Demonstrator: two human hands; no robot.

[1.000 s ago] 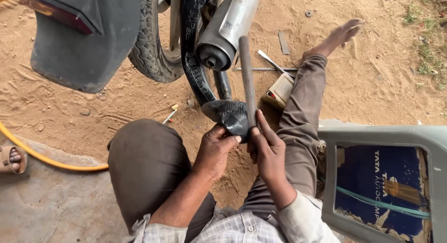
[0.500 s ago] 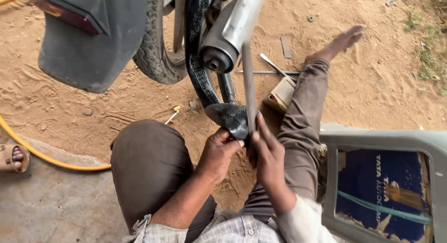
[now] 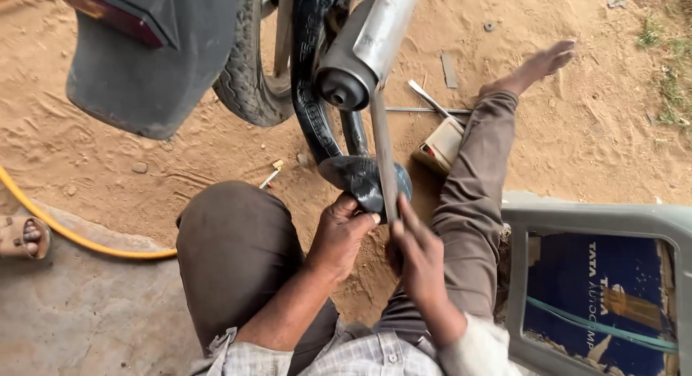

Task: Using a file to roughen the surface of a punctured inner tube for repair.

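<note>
Grip, left hand [image 3: 340,230]: fingers curled and clamped on the folded end of a black rubber inner tube [image 3: 358,180], thumb on its near edge. Grip, right hand [image 3: 418,255]: fingers closed around the lower end of a long flat grey metal bar [image 3: 383,156], index finger lying along the bar.

The tube hangs down from the black motorcycle tyre [image 3: 249,87] and bends into a loop just above the hands, between the person's knees. The bar stands nearly upright, its face pressed against the tube fold, its upper end reaching the mouth of the silver exhaust muffler [image 3: 364,48].

Surroundings: sandy ground [image 3: 180,160]; black rear mudguard [image 3: 144,73] at upper left; yellow hose [image 3: 65,228] curving across the left; a small cream-coloured box [image 3: 441,142] beside the right leg, thin metal tools [image 3: 425,105] just beyond it; grey plastic crate [image 3: 598,221] at lower right, a blue carton inside.
</note>
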